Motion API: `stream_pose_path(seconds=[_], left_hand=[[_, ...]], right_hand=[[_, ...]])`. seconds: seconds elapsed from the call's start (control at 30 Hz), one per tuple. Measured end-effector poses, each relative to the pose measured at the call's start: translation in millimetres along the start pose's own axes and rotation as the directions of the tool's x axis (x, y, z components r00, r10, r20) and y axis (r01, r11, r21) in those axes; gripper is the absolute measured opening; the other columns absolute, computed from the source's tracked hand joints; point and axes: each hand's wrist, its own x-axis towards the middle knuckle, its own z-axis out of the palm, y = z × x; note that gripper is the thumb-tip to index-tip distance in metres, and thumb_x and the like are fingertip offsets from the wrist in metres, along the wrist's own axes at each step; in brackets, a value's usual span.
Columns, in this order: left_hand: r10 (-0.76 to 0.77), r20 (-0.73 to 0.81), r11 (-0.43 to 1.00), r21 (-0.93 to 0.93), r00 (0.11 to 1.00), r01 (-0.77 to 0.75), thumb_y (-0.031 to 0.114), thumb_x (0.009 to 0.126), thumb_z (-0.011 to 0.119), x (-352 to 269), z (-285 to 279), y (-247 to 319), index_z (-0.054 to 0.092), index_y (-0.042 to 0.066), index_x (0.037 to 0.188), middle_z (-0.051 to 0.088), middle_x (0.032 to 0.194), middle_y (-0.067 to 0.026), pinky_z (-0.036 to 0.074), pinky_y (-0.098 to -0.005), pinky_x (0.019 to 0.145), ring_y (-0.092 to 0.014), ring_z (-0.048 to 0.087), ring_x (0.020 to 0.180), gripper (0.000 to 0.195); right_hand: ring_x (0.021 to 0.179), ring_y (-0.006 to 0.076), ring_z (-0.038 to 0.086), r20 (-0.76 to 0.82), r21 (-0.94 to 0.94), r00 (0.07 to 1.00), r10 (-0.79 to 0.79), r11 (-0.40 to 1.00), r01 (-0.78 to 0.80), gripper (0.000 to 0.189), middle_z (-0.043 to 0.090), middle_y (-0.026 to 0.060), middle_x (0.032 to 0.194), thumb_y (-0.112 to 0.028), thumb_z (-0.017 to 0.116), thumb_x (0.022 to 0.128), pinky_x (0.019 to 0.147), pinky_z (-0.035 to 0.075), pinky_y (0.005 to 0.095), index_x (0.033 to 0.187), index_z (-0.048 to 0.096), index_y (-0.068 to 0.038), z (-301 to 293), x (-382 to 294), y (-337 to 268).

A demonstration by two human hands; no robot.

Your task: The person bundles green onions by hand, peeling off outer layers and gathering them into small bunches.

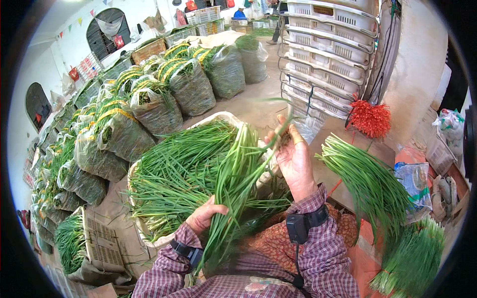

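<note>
My left hand (204,218) grips a loose bunch of Chinese chives (234,167) around its leafy part, the pale stem ends pointing up and away from me. Right of those stems my right hand (294,160) is raised, palm partly towards me, with a long green chive leaf (276,138) and some brownish scraps at its fingers. Motion blurs the leaf's tip. Beneath the bunch, a pale plastic crate (136,219) is heaped with loose chives (179,160). A neat bundle of chives (367,175) lies on a brown board (335,130) to my right.
Filled plastic bags of chives (193,87) stand in rows at left. Stacked white crates (328,56) rise ahead, near red ties (370,117). Another crate (102,238) sits lower left; more bundles (413,257) lie lower right. A person in blue (239,14) is far back.
</note>
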Motion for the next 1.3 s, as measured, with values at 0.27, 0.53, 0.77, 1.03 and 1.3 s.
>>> stream_pose_path(seconds=[0.27, 0.53, 0.77, 1.03, 1.3], left_hand=[[-0.174, 0.061, 0.985, 0.023, 0.983, 0.173, 0.002, 0.069, 0.071, -3, -4, -29, 0.043, 0.005, 0.133, 0.059, 0.111, -0.0065, 0.050, -0.0290, 0.081, -0.017, 0.058, 0.097, 0.070], [-0.106, 0.036, 0.971, -0.212, 0.994, 0.112, 0.006, 0.069, 0.067, -11, -18, -51, 0.057, -0.002, 0.108, 0.063, 0.087, -0.0101, 0.048, -0.0277, 0.052, -0.019, 0.060, 0.065, 0.041], [0.014, 0.218, 0.943, -0.326, 0.976, 0.059, 0.017, 0.072, 0.069, -15, -41, -40, 0.057, -0.001, 0.103, 0.055, 0.074, -0.0102, 0.039, -0.0284, 0.045, -0.018, 0.050, 0.052, 0.038], [0.032, 0.195, 0.937, -0.346, 0.980, 0.039, 0.015, 0.070, 0.069, -16, -47, -42, 0.055, -0.002, 0.106, 0.054, 0.072, -0.0106, 0.037, -0.0283, 0.043, -0.017, 0.049, 0.051, 0.041], [0.230, 0.307, 0.930, -0.349, 0.923, -0.115, 0.018, 0.073, 0.072, -20, -60, -34, 0.055, -0.004, 0.099, 0.052, 0.062, -0.0104, 0.036, -0.0316, 0.040, -0.019, 0.048, 0.042, 0.038]], right_hand=[[0.048, 0.0034, 0.029, 0.018, 0.085, 0.998, 0.052, 0.995, -0.053, 0.026, 0.032, -0.0106, 0.060, -0.018, 0.043, 0.100, 0.042, 0.025, 0.0201, 0.118, 0.055, -0.004, -23, 19, -4], [0.045, 0.0021, 0.025, -0.046, 0.041, 0.980, -0.195, 0.980, 0.197, 0.024, 0.034, -0.0095, 0.059, -0.006, 0.044, 0.095, 0.038, 0.019, 0.0181, 0.114, 0.058, -0.005, -52, 45, -80], [0.047, 0.0012, 0.024, -0.066, -0.098, 0.976, -0.209, 0.974, 0.202, 0.036, 0.031, -0.0103, 0.061, -0.005, 0.040, 0.094, 0.038, 0.018, 0.0170, 0.129, 0.050, -0.004, -65, 35, -91], [0.055, 0.0061, 0.049, 0.175, -0.809, 0.976, 0.133, 0.584, 0.065, 0.035, 0.052, -0.0040, 0.068, -0.029, 0.045, 0.101, 0.050, 0.045, 0.0194, 0.126, 0.053, -0.006, -61, 5, -78], [0.087, 0.0244, 0.067, 0.162, -0.843, 0.872, 0.463, -0.394, 0.366, 0.035, 0.067, 0.0192, 0.099, -0.026, 0.058, 0.093, 0.076, 0.053, 0.0390, 0.121, 0.057, -0.004, -82, -132, -30]])
